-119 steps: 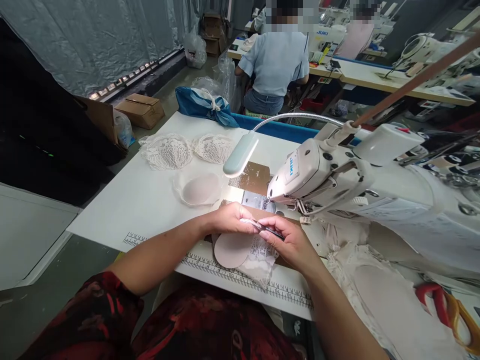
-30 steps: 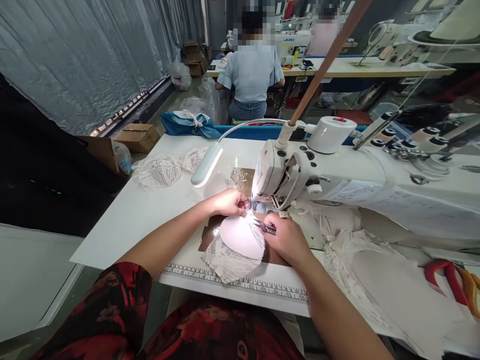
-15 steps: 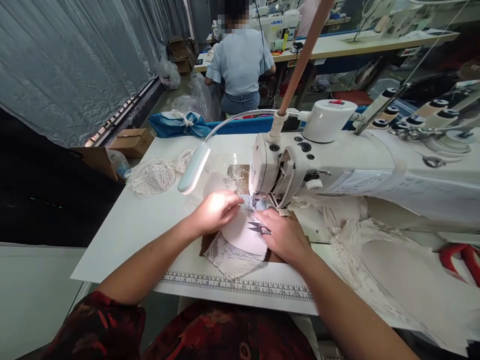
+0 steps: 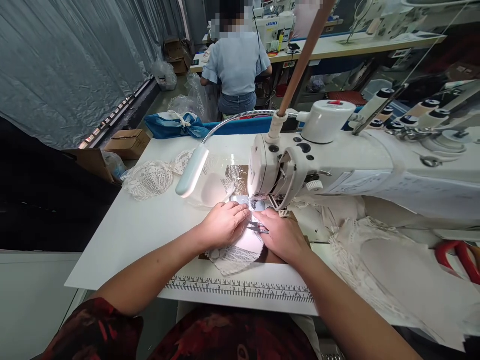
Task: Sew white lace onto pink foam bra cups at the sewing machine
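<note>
My left hand (image 4: 224,224) lies flat with fingers stretched out on a pale bra cup with lace trim (image 4: 240,250), pressing it down just in front of the needle of the white sewing machine (image 4: 285,170). My right hand (image 4: 283,235) rests on the cup's right side, fingers curled round small thread snips (image 4: 257,228) whose blades point left. The cup sits under the machine head, lit by the gooseneck lamp (image 4: 189,172).
Lace cups (image 4: 148,179) and a plain cup (image 4: 210,190) lie at the table's back left. A pile of lace pieces (image 4: 375,255) and red-handled scissors (image 4: 455,252) are at the right. A printed ruler (image 4: 240,289) runs along the front edge. Another person (image 4: 236,60) sits ahead.
Both hands moved the cup forward under the machine head. My left hand went from pinching the cup's edge to lying flat on it, and my hands came closer together.
</note>
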